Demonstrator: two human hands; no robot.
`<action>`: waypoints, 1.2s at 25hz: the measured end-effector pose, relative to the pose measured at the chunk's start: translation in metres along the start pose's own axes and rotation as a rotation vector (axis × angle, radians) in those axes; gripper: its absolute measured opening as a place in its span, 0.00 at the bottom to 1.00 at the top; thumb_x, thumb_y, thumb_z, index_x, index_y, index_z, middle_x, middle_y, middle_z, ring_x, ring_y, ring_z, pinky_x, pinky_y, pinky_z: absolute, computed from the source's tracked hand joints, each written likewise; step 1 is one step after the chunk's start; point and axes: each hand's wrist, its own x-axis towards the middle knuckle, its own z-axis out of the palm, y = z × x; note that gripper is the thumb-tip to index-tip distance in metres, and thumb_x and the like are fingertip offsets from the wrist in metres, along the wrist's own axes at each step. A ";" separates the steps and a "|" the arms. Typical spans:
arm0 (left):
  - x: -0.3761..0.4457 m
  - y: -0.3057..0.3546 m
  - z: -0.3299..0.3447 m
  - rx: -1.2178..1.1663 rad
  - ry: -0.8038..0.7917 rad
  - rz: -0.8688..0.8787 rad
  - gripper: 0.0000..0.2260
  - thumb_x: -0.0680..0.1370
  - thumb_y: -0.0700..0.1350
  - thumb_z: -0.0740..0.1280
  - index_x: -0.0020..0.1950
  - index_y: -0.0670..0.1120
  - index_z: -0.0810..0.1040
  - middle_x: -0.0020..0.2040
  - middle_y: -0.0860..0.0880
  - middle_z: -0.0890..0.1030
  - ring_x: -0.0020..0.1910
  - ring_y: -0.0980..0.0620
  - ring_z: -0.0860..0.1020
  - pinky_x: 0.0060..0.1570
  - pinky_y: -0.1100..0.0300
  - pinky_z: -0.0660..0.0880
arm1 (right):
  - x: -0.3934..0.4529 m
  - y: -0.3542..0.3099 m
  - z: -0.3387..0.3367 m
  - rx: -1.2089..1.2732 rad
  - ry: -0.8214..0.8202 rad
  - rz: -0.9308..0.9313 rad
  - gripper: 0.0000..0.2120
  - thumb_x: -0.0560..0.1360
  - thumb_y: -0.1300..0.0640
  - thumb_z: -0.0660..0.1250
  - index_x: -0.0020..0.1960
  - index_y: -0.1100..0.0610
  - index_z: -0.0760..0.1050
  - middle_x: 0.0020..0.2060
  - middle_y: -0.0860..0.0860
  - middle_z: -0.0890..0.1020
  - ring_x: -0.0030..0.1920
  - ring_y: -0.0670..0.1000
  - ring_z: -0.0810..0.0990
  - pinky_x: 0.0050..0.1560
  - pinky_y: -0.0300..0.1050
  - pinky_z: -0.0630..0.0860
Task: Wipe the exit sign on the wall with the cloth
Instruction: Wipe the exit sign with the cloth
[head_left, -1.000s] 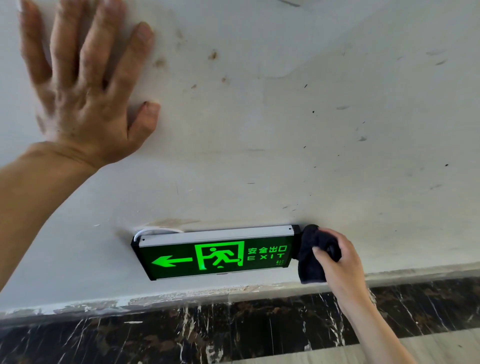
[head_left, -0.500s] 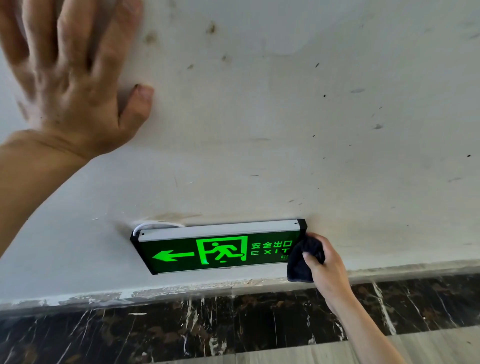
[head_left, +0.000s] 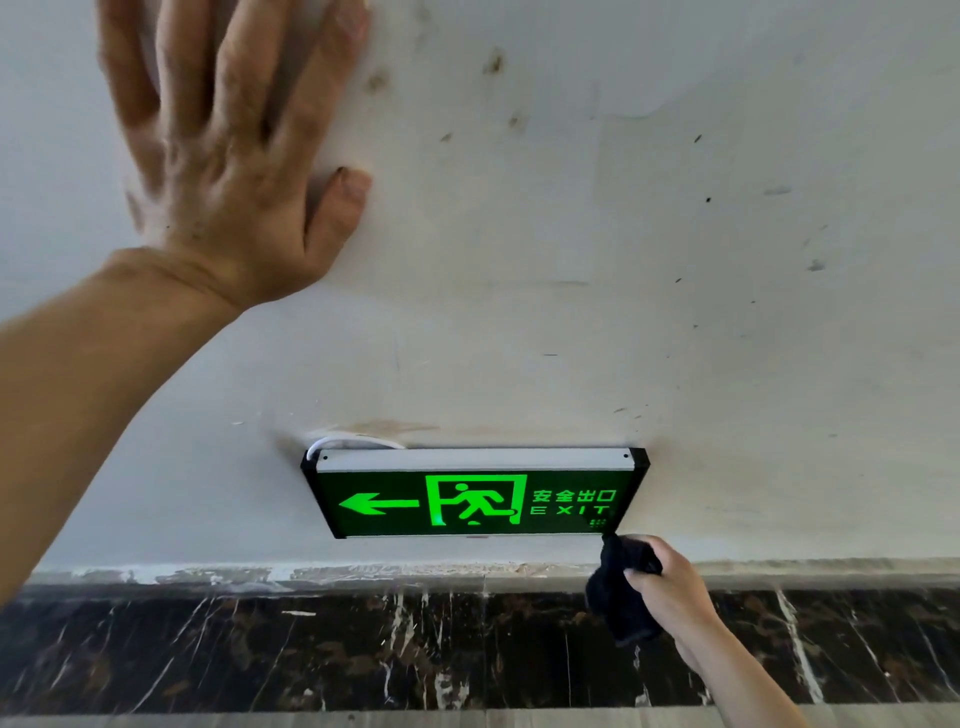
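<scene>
A green lit exit sign (head_left: 472, 493) with a left arrow, a running figure and the word EXIT hangs low on the white wall (head_left: 571, 260). Its top edge is a pale metal strip. My right hand (head_left: 675, 587) is closed around a bunched black cloth (head_left: 621, 587), just below the sign's lower right corner; the cloth's upper tip touches that corner. My left hand (head_left: 228, 150) lies flat on the wall, fingers spread, well above and left of the sign, holding nothing.
A white cable (head_left: 353, 442) loops out behind the sign's top left corner. Below the sign runs a dark marble skirting (head_left: 363, 654) with white veins, then a strip of pale floor (head_left: 311, 719). The wall bears brown stains and dark specks.
My right hand with the cloth has slid down from the sign's right end to below its lower right corner. The view has shifted, so my left hand appears further right.
</scene>
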 end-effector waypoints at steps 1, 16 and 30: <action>0.000 0.001 -0.002 0.007 0.008 0.013 0.30 0.82 0.56 0.58 0.82 0.52 0.55 0.74 0.44 0.58 0.70 0.36 0.61 0.61 0.25 0.67 | -0.002 0.006 0.001 0.056 0.004 0.051 0.14 0.75 0.65 0.66 0.58 0.52 0.74 0.48 0.49 0.79 0.46 0.50 0.76 0.37 0.45 0.74; 0.007 0.003 -0.009 0.012 0.029 0.025 0.27 0.81 0.55 0.58 0.77 0.45 0.64 0.72 0.44 0.59 0.69 0.38 0.59 0.63 0.25 0.63 | -0.022 -0.017 0.069 1.325 -0.147 0.301 0.17 0.76 0.68 0.62 0.64 0.58 0.73 0.61 0.64 0.77 0.59 0.64 0.76 0.57 0.59 0.74; 0.010 0.007 -0.013 0.029 0.040 0.006 0.23 0.80 0.54 0.60 0.71 0.44 0.67 0.66 0.33 0.77 0.61 0.39 0.61 0.57 0.30 0.70 | -0.051 -0.058 0.186 1.309 -0.360 0.376 0.13 0.75 0.72 0.61 0.56 0.60 0.74 0.58 0.67 0.78 0.58 0.68 0.76 0.55 0.64 0.75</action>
